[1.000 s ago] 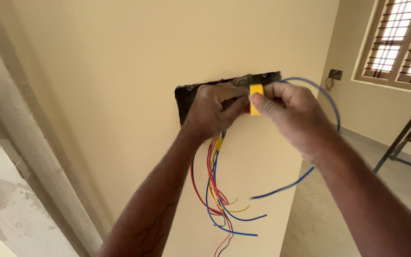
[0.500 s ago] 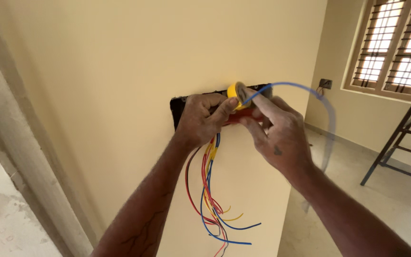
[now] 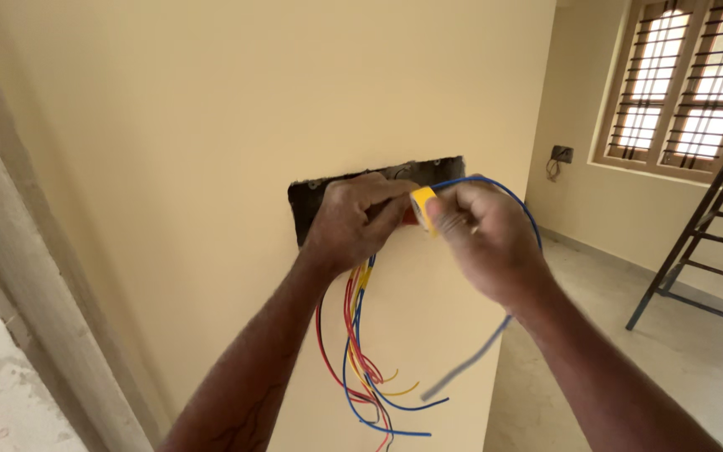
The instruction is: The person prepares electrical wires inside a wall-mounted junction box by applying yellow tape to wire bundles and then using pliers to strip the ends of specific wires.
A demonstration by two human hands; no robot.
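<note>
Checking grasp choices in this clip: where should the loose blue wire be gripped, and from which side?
Grip the blue wire on its free stretch just below the right hand, coming from the room side, away from the wall. There it hangs clear; higher up it loops behind the hand and the yellow tape roll.

Both bare forearms reach up and forward, hands raised close together. The left hand (image 3: 355, 222) is curled, fingers pinched; the right hand (image 3: 485, 238) is fisted, knuckles outward.
</note>
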